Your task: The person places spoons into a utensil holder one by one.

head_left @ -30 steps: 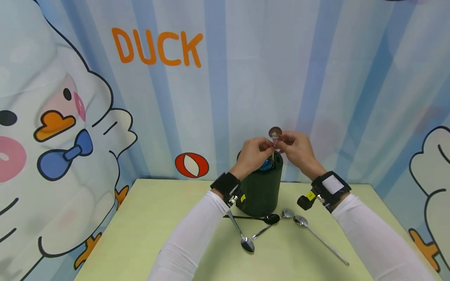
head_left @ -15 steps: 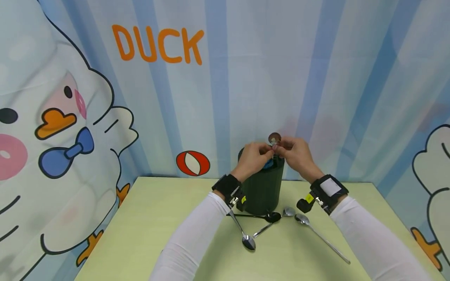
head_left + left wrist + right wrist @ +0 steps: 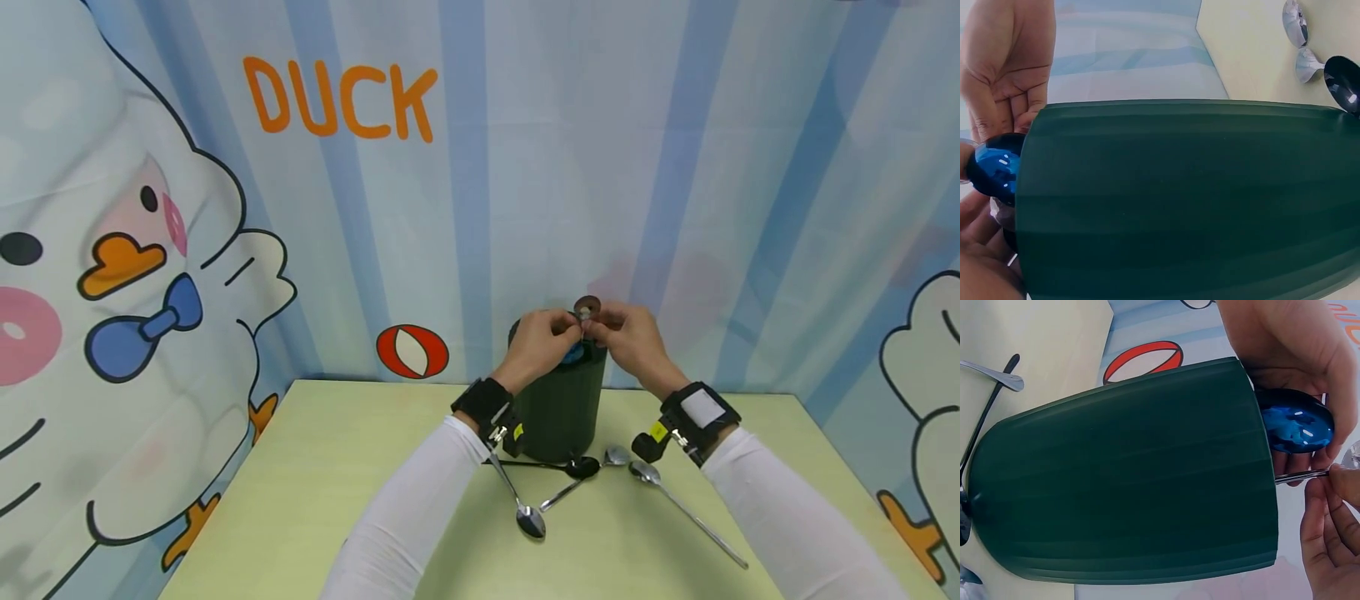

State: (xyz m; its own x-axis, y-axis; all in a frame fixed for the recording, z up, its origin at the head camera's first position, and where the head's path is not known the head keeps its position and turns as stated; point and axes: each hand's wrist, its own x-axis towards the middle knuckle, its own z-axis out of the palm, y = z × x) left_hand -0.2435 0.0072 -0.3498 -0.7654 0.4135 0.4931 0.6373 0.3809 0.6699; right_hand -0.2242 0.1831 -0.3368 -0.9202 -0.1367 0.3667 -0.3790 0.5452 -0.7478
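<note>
A dark green ribbed holder [image 3: 558, 408] stands upright on the table. Above its rim, my right hand [image 3: 633, 337] pinches a metal spoon [image 3: 587, 305] with the round bowl uppermost; in the right wrist view its thin handle [image 3: 1297, 477] runs down into the holder. My left hand [image 3: 536, 342] meets the right one there, thumb and index finger also pinching the spoon near its neck. A blue shiny spoon bowl [image 3: 1302, 428] sticks out of the holder beside the fingers. The lower handle is hidden inside.
On the pale yellow table [image 3: 300, 492] lie several spoons in front of the holder: a silver spoon [image 3: 530, 523], a black spoon [image 3: 581, 467] crossing another silver one [image 3: 617, 455], and a long silver spoon [image 3: 690, 517] at right. A patterned curtain [image 3: 540, 192] hangs behind.
Both hands have come down a little with the spoon, its bowl now lower and closer to the holder's rim. The spoons on the table have stayed put.
</note>
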